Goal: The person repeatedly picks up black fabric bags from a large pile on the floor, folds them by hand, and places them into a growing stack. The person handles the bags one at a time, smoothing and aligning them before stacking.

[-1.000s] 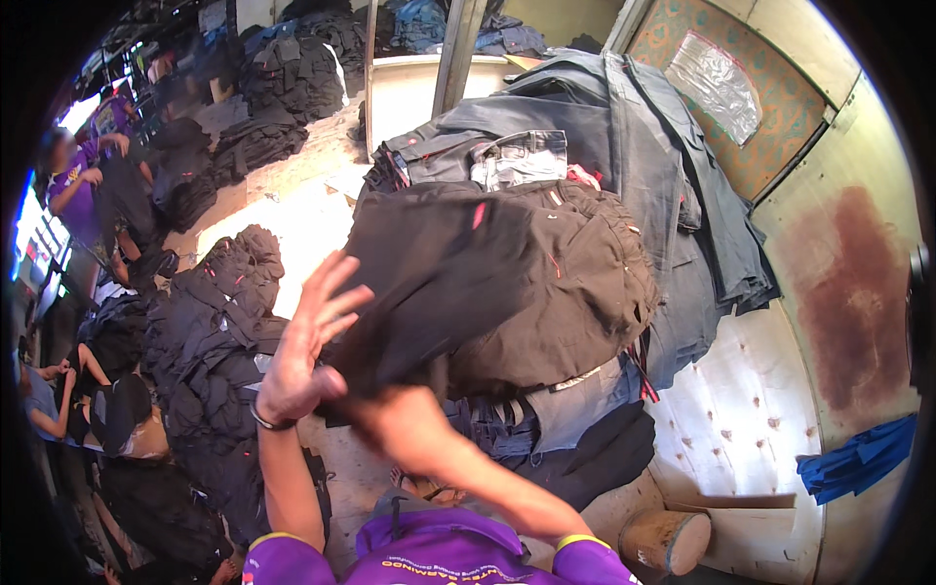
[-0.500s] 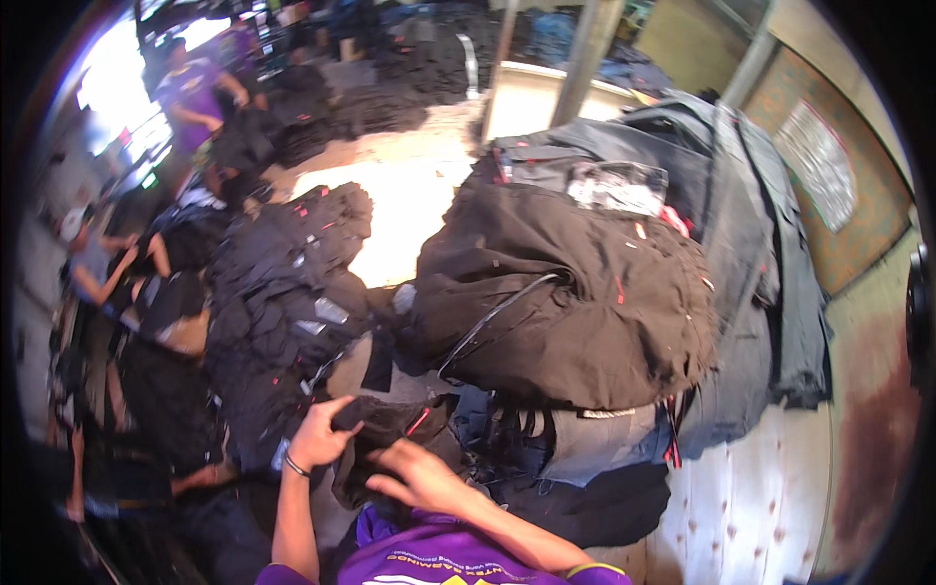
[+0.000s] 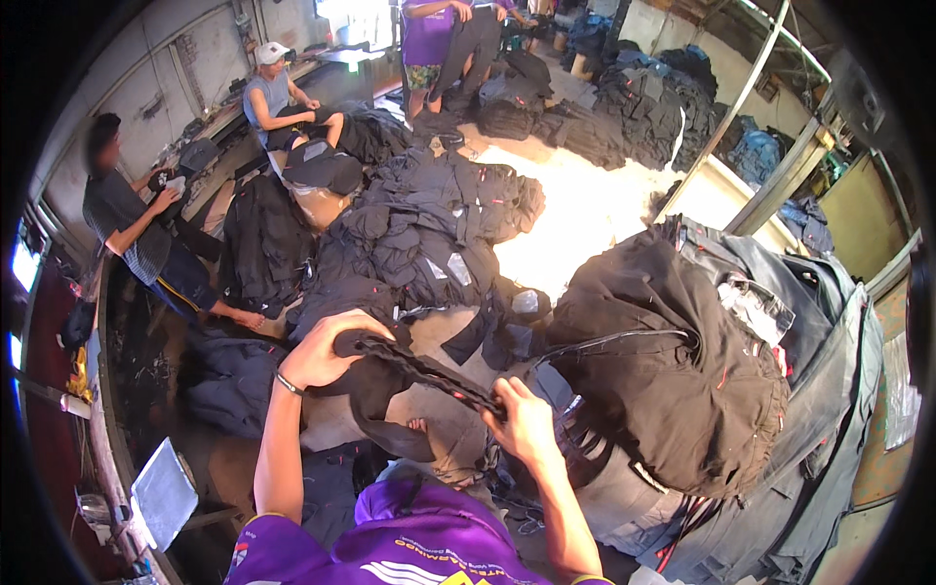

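My left hand [image 3: 327, 348] and my right hand [image 3: 524, 424] both grip one black garment [image 3: 400, 390], holding its waistband stretched between them while the rest hangs below. A silver bracelet sits on my left wrist. To my right a tall heap of dark brown and black garments [image 3: 682, 380] rises, close to my right hand. Ahead of my left hand lies a pile of folded dark garments [image 3: 429, 224] on the floor.
Two people [image 3: 141, 234] sit at the left wall beside more dark clothing, and another person in purple [image 3: 439, 39] stands at the back. Further clothing piles [image 3: 634, 107] fill the far floor. A grey board [image 3: 161, 492] leans at lower left. A metal pole [image 3: 726, 127] stands right.
My view has swung to the left. Both hands have lifted a black garment from the floor and now hold it stretched between them, having left the big heap on the right.
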`<action>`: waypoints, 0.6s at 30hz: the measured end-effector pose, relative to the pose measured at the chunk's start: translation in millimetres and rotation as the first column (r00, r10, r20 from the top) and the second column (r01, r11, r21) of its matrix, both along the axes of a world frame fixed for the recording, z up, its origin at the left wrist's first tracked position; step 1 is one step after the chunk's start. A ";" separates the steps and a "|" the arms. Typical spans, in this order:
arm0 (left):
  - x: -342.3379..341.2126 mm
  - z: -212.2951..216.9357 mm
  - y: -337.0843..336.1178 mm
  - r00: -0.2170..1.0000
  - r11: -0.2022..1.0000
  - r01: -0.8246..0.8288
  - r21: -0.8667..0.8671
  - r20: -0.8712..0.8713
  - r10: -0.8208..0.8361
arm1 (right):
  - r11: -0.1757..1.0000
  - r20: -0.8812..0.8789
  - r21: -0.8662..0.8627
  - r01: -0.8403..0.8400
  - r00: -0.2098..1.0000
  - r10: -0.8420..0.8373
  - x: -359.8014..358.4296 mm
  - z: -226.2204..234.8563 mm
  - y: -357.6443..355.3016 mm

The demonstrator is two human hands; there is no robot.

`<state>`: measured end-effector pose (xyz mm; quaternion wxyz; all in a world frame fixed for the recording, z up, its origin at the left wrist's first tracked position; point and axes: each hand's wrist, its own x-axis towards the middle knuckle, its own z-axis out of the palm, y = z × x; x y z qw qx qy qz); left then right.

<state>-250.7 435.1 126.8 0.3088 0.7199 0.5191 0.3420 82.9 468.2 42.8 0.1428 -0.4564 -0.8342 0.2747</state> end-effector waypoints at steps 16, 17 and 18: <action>-66.7 -308.5 -143.1 0.548 0.404 0.281 -0.871 0.491 0.677 | 0.746 -0.028 -0.659 -0.095 0.994 0.101 -71.7 -121.9 -24.3; -73.7 -316.4 -142.3 0.616 0.363 0.289 -0.886 0.462 0.638 | 0.750 -0.024 -0.653 -0.100 0.993 0.112 -73.6 -126.7 -18.9; -82.2 -321.3 -137.4 0.677 0.325 0.292 -0.900 0.434 0.594 | 0.757 -0.033 -0.644 -0.111 0.993 0.118 -74.7 -131.1 -13.0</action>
